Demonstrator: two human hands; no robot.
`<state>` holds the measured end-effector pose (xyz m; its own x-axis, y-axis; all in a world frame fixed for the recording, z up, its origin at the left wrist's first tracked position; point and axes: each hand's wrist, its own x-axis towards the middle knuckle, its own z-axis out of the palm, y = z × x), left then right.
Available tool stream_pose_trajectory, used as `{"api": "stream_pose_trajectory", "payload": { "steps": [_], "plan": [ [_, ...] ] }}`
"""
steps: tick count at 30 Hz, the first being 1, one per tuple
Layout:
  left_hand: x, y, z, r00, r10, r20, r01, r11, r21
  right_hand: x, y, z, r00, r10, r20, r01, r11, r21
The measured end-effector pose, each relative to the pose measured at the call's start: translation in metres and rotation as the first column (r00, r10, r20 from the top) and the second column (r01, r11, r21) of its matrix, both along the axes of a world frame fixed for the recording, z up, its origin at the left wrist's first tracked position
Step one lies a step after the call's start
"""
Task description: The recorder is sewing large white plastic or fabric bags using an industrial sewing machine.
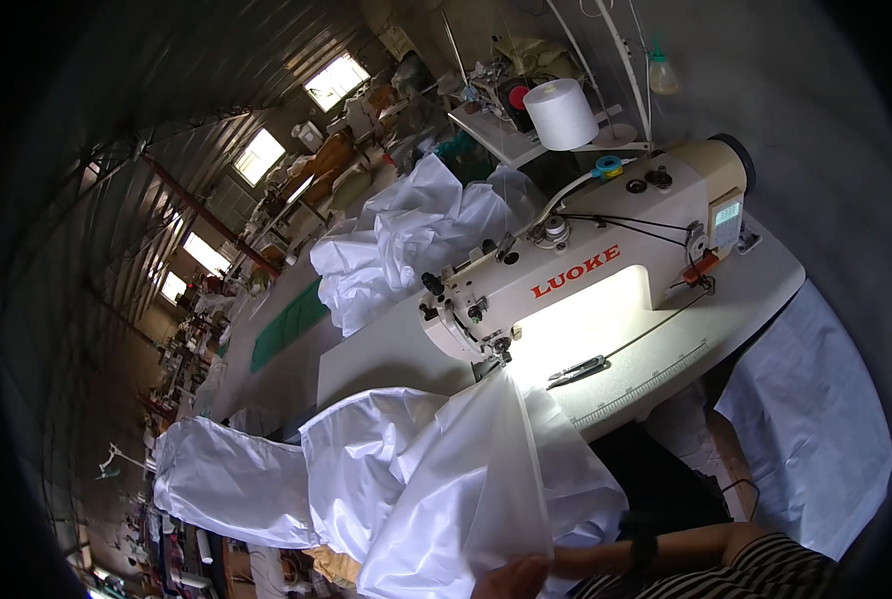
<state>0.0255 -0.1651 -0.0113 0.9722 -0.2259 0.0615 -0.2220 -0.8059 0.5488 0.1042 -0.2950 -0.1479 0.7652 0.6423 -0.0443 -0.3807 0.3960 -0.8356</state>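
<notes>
One hand [514, 577] visible at lower edge, which one unclear, fingers gripping white fabric [446, 479]; second hand out of frame. Fabric runs from the hand up to the needle of the cream sewing machine [586, 270] on the table [386, 349]. White thread cone [561, 113] behind the machine; scissors [578, 370] on the lit bed

White fabric [446, 479], crumpled, draped off table edge w/ one end under needle.
</notes>
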Motion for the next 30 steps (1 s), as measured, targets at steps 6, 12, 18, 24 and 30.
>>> {"api": "stream_pose_trajectory", "payload": {
  "steps": [6,12,18,24,30],
  "plan": [
    [0.028,-0.017,-0.006,0.956,-0.272,-0.105,0.289,0.937,0.199,0.021,-0.023,-0.033,0.884,0.290,-0.367,-0.329,0.943,-0.047],
    [0.062,-0.026,-0.045,0.910,-0.387,-0.146,0.384,0.922,-0.052,0.063,-0.070,-0.030,0.961,0.249,0.119,-0.132,0.793,-0.594],
    [0.152,0.058,-0.063,0.950,0.153,0.272,-0.259,0.873,0.414,0.046,-0.061,-0.046,0.971,0.162,0.174,-0.046,0.846,-0.530],
    [0.198,0.080,-0.061,0.923,0.129,0.362,-0.304,0.822,0.482,0.044,-0.037,-0.057,0.949,0.222,0.226,-0.047,0.804,-0.592],
    [0.249,0.025,-0.094,0.889,0.008,0.458,-0.104,0.977,0.186,0.074,-0.082,0.003,0.593,0.481,0.645,0.251,0.651,-0.716]
  ]
}}
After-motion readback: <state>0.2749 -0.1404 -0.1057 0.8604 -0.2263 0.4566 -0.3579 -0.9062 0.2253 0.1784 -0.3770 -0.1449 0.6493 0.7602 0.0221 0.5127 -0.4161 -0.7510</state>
